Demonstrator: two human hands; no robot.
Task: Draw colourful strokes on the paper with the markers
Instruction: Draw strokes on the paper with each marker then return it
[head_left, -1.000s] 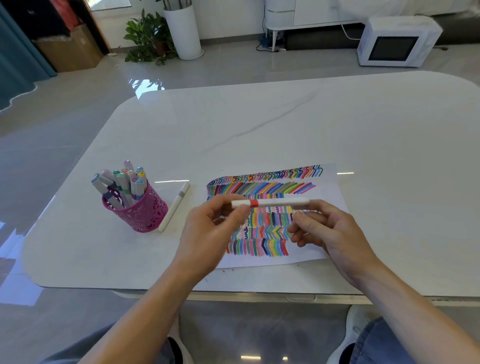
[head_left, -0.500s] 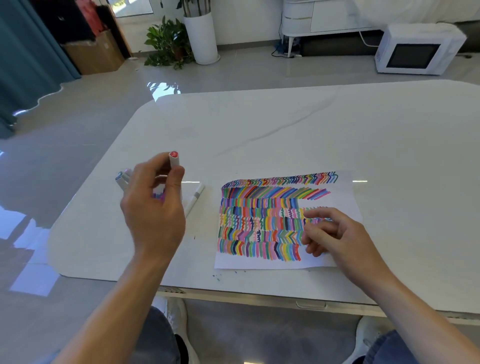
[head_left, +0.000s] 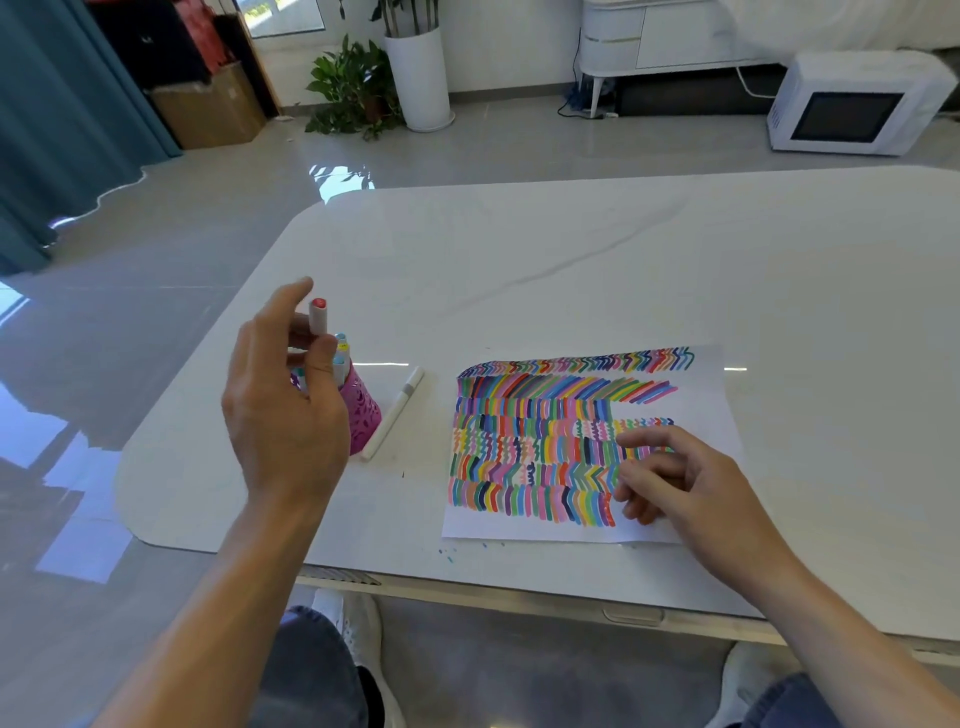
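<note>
Left grip (head_left: 283, 410) pinches 1 red-capped marker (head_left: 318, 314) upright over 1 pink holder (head_left: 361, 415); more inside, count hidden. 1 loose marker (head_left: 395, 413) on tabletop (head_left: 623, 260) just beside it. Right grip (head_left: 685, 483) relaxed, empty, on 1 paper (head_left: 701, 405).

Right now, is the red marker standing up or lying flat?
Standing up. The left hand holds the marker upright at the pink cup, red end up.

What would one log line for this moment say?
left hand: holds red-capped marker upright above pink cup | right hand: loose on paper, holds nothing | white marker: lying beside cup
</note>
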